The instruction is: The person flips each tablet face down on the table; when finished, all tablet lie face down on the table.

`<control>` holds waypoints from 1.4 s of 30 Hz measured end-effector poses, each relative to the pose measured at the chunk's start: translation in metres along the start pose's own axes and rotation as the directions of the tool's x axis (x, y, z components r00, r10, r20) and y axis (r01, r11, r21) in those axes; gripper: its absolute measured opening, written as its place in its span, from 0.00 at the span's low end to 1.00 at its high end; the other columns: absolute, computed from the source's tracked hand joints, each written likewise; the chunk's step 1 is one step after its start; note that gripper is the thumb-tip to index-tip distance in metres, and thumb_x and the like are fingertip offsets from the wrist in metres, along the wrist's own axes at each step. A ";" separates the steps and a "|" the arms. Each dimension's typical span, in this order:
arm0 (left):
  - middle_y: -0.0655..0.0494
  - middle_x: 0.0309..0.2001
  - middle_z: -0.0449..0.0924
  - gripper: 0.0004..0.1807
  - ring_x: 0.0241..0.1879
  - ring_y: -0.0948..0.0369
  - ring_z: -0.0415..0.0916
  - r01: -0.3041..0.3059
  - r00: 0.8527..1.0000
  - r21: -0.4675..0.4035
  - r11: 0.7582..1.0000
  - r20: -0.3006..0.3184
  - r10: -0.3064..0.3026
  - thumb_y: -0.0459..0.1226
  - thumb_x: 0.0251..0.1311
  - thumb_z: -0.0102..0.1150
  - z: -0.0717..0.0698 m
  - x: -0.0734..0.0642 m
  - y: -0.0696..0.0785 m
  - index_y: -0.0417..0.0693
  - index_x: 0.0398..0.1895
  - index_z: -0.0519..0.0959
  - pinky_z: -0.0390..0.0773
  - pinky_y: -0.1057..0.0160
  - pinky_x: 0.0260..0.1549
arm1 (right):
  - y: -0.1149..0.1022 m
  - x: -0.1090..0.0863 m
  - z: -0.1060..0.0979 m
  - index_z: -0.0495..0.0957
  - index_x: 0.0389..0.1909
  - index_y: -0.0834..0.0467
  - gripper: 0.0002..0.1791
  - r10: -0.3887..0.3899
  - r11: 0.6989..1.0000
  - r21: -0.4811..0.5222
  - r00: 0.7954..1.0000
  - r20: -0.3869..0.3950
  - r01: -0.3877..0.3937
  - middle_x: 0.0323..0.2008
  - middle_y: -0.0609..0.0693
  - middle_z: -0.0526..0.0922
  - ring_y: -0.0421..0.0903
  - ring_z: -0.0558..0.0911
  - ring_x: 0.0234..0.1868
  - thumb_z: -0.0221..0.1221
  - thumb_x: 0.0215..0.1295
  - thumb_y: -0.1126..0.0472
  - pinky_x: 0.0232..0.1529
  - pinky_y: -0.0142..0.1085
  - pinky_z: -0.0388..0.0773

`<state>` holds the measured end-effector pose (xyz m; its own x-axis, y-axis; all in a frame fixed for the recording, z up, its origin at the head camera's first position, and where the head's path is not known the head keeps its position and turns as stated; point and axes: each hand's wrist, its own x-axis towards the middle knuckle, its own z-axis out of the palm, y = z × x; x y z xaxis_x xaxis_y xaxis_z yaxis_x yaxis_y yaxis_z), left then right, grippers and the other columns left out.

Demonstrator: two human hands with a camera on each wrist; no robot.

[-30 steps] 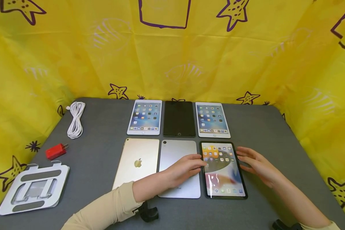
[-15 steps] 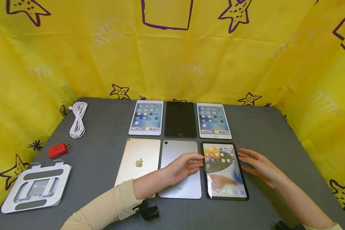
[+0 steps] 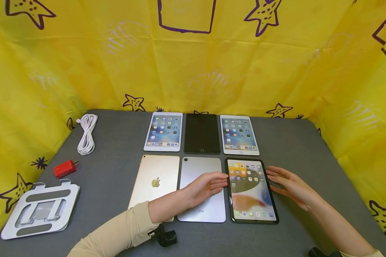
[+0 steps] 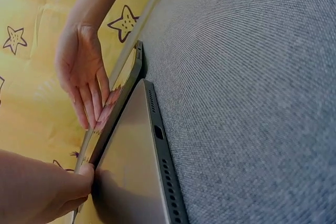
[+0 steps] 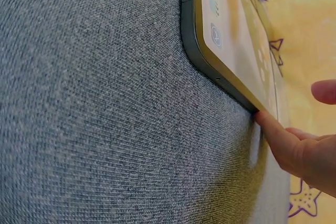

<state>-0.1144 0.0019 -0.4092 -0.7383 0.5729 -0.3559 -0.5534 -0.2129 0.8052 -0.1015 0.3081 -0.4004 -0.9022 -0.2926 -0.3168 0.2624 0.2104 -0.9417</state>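
In the head view a black-framed tablet [image 3: 252, 189] lies flat with its lit screen up, at the right end of the front row. My left hand [image 3: 203, 187] reaches across the silver tablet [image 3: 209, 212], its extended fingertips against the black-framed tablet's left edge. At the opposite edge my right hand [image 3: 291, 187] has loosely extended fingers; the right wrist view shows a fingertip [image 5: 261, 116] touching the tablet's side. Left of the silver tablet lies a gold tablet [image 3: 154, 175], back up, partly hidden by my left forearm.
Behind stand-by rows, two white tablets [image 3: 163, 132] [image 3: 239, 134] flank a dark-screened black tablet [image 3: 202, 134]. At the left are a coiled white cable [image 3: 87, 135], a red charger plug [image 3: 65, 169] and a folded white stand [image 3: 40, 210]. Yellow cloth [image 3: 193, 71] walls the grey table.
My left hand's fingers have drawn back from over the black-framed tablet's screen to its left edge. My right hand has stayed by the right edge. The head view has shifted slightly.
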 end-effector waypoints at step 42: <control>0.44 0.47 0.75 0.20 0.37 0.63 0.80 -0.352 0.927 0.144 0.925 -0.086 0.366 0.25 0.61 0.60 0.025 0.001 0.015 0.32 0.55 0.68 0.83 0.58 0.38 | -0.009 0.018 0.057 0.48 0.72 0.73 0.33 0.023 0.997 0.074 0.999 0.048 -0.027 0.71 0.71 0.52 0.62 0.54 0.72 0.48 0.75 0.62 0.65 0.47 0.64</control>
<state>-0.1142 0.0188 -0.3856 -0.9198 0.3849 -0.0763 -0.1969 -0.2845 0.9382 -0.1003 0.2478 -0.4040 -0.8784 -0.3323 -0.3436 0.3110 0.1483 -0.9387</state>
